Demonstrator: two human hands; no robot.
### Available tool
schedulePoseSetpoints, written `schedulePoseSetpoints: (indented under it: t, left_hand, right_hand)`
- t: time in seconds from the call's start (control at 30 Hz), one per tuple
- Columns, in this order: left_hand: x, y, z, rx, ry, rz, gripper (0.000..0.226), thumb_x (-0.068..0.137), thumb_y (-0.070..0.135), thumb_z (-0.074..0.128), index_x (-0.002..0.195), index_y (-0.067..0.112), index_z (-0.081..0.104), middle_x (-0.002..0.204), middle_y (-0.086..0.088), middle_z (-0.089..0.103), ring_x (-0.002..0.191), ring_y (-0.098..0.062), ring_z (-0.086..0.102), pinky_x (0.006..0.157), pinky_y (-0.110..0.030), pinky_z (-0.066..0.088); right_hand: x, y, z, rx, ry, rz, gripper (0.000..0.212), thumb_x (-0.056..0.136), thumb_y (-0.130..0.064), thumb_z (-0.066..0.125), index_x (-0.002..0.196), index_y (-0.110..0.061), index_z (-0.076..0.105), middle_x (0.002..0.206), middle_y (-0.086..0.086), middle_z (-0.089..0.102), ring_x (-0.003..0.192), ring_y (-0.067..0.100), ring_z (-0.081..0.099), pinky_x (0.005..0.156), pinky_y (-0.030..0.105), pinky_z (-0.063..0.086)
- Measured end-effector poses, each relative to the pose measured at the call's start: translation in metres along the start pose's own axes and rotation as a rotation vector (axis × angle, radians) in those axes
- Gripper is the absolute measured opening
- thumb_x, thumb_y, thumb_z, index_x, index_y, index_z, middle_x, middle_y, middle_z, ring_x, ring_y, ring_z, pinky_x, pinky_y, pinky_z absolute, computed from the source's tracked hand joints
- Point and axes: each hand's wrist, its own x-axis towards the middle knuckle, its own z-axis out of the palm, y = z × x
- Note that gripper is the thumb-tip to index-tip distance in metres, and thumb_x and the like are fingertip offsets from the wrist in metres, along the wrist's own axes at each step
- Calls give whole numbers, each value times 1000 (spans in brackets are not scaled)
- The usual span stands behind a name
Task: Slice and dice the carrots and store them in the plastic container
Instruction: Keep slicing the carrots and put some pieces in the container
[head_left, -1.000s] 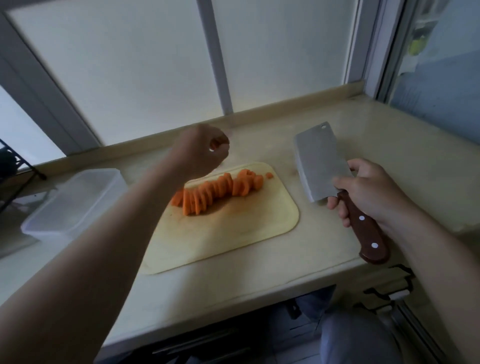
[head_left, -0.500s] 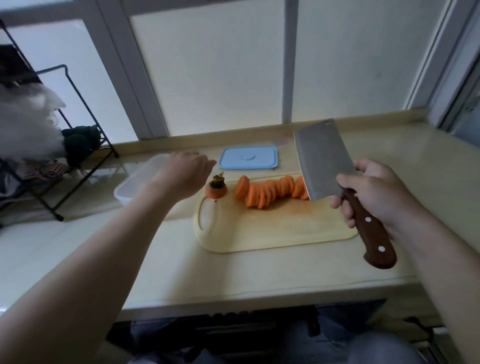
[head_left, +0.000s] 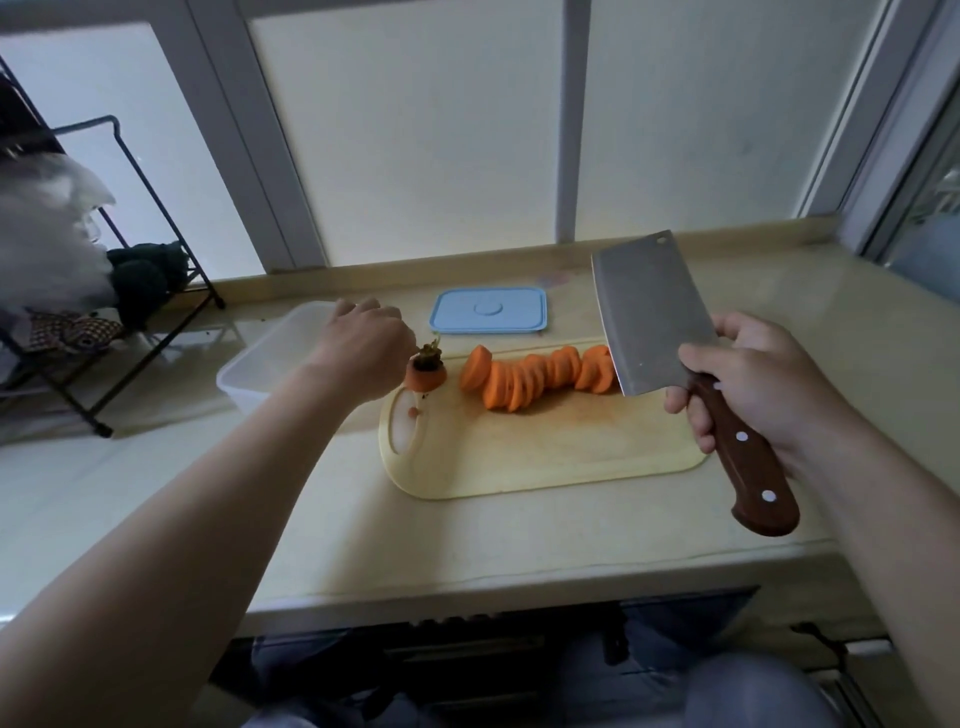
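We count 1 pale-yellow plastic cutting board (head_left: 545, 457) | 1 wooden-handled steel cleaver (head_left: 649, 317) | 1 clear plastic container (head_left: 270, 364) | 1 blue rectangular lid (head_left: 488, 310) | 1 green-stalked carrot top (head_left: 426, 378) | roughly ten orange carrot slices (head_left: 530, 379)

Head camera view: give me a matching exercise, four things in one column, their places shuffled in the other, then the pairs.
1 cleaver
2 carrot top
3 blue lid
4 carrot slices

A in a row on the cutting board
B gripped by the right hand
C pinched by the left hand
D flat on the counter behind the board

Pairs: 1-B, 2-C, 3-D, 4-A
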Motion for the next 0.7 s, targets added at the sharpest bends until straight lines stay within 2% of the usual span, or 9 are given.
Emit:
schedulePoseSetpoints:
  t: [0.1, 0.2, 0.27, 0.37, 0.43, 0.5, 0.57, 0.63, 0.7]
  left_hand:
    - [-1, 0, -6, -39, 4, -67, 46, 101, 50, 44, 84, 14, 68, 99, -1, 66, 111, -25, 53, 96, -38, 33]
    - [-4, 5, -7, -55, 41, -89, 56, 103, 50, 31, 94, 11, 70, 108, -3, 65, 115, -26, 52, 101, -41, 32]
    - [-6, 6, -5, -72, 56, -66, 48, 104, 42, 29, 102, 17, 69, 117, -2, 63, 117, -26, 51, 102, -43, 32]
    - [-4, 2, -4, -42, 37, -29, 29, 97, 24, 47, 117, 26, 68, 126, 2, 61, 120, -24, 48, 103, -39, 31]
    - [-3, 1, -5, -31, 39, -51, 26, 99, 37, 52, 98, 20, 72, 111, 2, 64, 113, -24, 52, 99, -39, 33]
    - [-3, 3, -8, -61, 39, -96, 53, 99, 57, 42, 82, 15, 70, 99, 0, 64, 106, -27, 55, 96, -41, 36]
    - [-4, 4, -9, -127, 81, -109, 56, 99, 60, 36, 102, 18, 73, 108, -3, 66, 112, -29, 56, 98, -43, 37]
    - [-6, 6, -12, -198, 134, -98, 50, 98, 56, 43, 128, 21, 63, 120, -4, 65, 118, -30, 55, 100, -43, 38]
    - [-9, 10, -17, -290, 177, -78, 48, 97, 48, 53, 137, 21, 56, 124, -1, 64, 118, -28, 56, 96, -39, 40]
  right_hand:
    - [-1, 2, -1, 7, -6, 10, 11, 103, -3, 47, 112, -7, 53, 62, 20, 61, 36, 21, 46, 38, 29, 42]
    - [-2, 2, -2, 11, -15, 13, 12, 103, -2, 47, 113, -7, 53, 63, 21, 61, 37, 21, 47, 39, 29, 42]
    - [-2, 3, -2, 11, -14, 15, 12, 103, -2, 47, 113, -6, 53, 63, 21, 61, 36, 21, 47, 39, 29, 42]
    - [-4, 3, -2, 14, -18, 20, 12, 104, -3, 47, 114, -6, 52, 63, 21, 61, 36, 21, 46, 38, 28, 42]
    - [-5, 4, -2, 15, -19, 20, 12, 104, -3, 47, 113, -7, 52, 63, 21, 61, 36, 21, 46, 38, 28, 42]
    - [-6, 4, -4, 14, -17, 24, 12, 104, -3, 47, 113, -8, 52, 62, 21, 62, 36, 21, 46, 37, 28, 42]
    - [-6, 5, -6, 16, -12, 31, 11, 104, -4, 47, 113, -8, 52, 62, 20, 62, 36, 21, 47, 37, 28, 42]
    - [-6, 6, -8, 14, -6, 34, 11, 105, -4, 48, 113, -9, 53, 61, 19, 62, 36, 21, 47, 38, 28, 42]
    - [-7, 7, -10, 11, -3, 35, 12, 104, -4, 48, 113, -9, 53, 61, 19, 62, 37, 21, 47, 38, 28, 42]
